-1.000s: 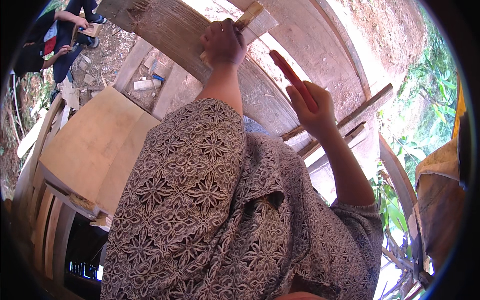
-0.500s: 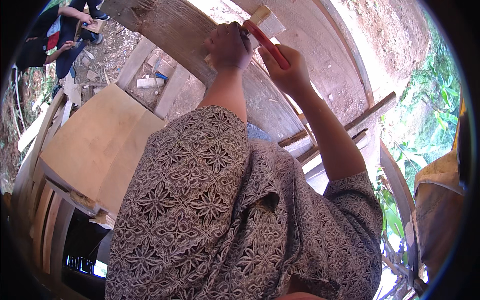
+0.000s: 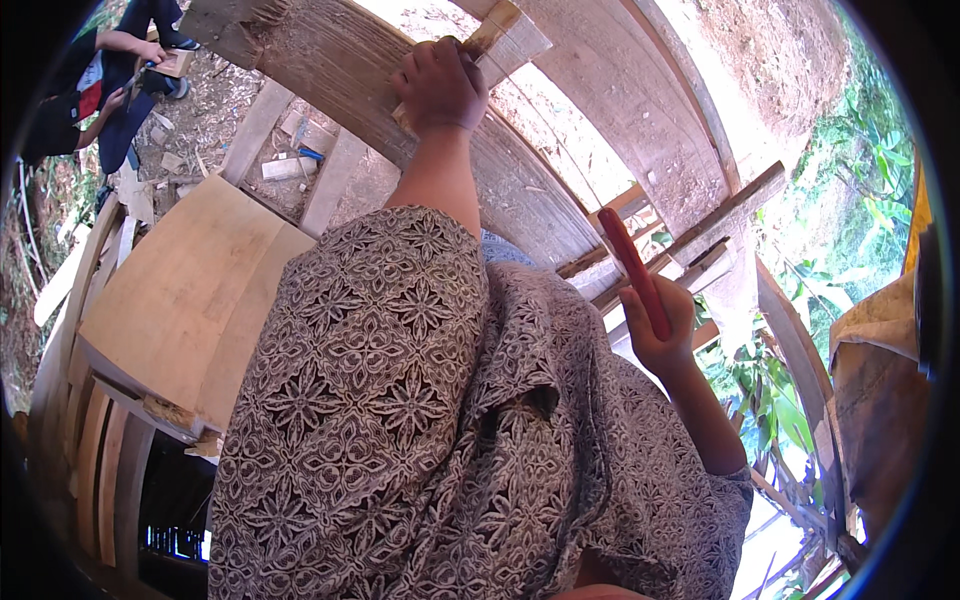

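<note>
In the head view, the left hand (image 3: 443, 85) is at the upper centre of the frame, its fingers curled over a short wooden piece (image 3: 508, 42) that it presses against a wide weathered plank (image 3: 330, 62). One pale end of this piece juts out past the plank's edge, to the right of the knuckles. The right hand (image 3: 665, 320), right of centre, is closed around a red handle (image 3: 635, 272), thumb along its side; the handle tilts, its upper end leaning to the left. A thin line runs from that end up toward the wooden piece, too fine to tell whether it is a blade seen edge-on or a cord.

A second broad board (image 3: 625, 95) lies to the right of the plank, across the upper right, with a bright gap between the two. The patterned shirt (image 3: 390, 400) fills the lower middle of the frame. At the left lies a pale wooden panel (image 3: 185, 290), and above it, on the littered ground, a light block (image 3: 289, 168) with a small blue object (image 3: 311, 154) just beside it. In the upper left corner, another person in dark clothes holds a small piece of wood (image 3: 176, 64). Green leaves (image 3: 885, 180) and a brownish sheet (image 3: 880, 350) hang along the right side.
</note>
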`<state>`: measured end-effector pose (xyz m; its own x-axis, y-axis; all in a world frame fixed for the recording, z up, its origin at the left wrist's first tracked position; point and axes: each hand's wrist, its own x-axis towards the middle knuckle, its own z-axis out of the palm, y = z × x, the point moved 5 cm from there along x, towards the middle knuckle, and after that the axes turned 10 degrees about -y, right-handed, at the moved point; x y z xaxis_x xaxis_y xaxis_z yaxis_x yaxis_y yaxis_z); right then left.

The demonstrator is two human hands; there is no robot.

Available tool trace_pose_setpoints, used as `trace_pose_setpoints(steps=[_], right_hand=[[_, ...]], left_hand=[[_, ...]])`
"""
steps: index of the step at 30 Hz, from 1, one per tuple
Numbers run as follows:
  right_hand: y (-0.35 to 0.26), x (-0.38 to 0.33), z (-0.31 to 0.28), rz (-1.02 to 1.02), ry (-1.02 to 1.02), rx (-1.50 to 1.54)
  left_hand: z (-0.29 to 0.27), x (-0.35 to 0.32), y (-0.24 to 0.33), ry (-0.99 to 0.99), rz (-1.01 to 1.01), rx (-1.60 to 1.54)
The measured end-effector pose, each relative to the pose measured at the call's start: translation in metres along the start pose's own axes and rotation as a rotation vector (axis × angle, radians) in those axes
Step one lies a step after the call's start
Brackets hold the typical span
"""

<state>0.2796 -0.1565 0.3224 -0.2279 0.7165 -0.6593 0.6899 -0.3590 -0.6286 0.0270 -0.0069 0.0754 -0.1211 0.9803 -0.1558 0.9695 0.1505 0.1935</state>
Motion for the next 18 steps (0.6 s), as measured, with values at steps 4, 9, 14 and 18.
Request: trace_pose_setpoints(steps=[4,9,14,18], right_hand=[[0.006,0.067,0.014,-0.048,0.016,0.094],[-0.044,0.211,0.045,-0.260,0.188,0.095],[-0.021,0.177,0.042,-0.212,0.176,0.107],[0.000,0.067,0.008,-0.040,0.063,0.082]], left_hand=[[-0.005,0.000,0.000,-0.031,-0.001,-0.038],[-0.009,-0.002,0.002,-0.071,0.030,-0.128],[0.013,0.012,-0.002,-0.150,0.003,-0.054],[0.008,0.004,-0.004,-0.066,-0.006,-0.039]])
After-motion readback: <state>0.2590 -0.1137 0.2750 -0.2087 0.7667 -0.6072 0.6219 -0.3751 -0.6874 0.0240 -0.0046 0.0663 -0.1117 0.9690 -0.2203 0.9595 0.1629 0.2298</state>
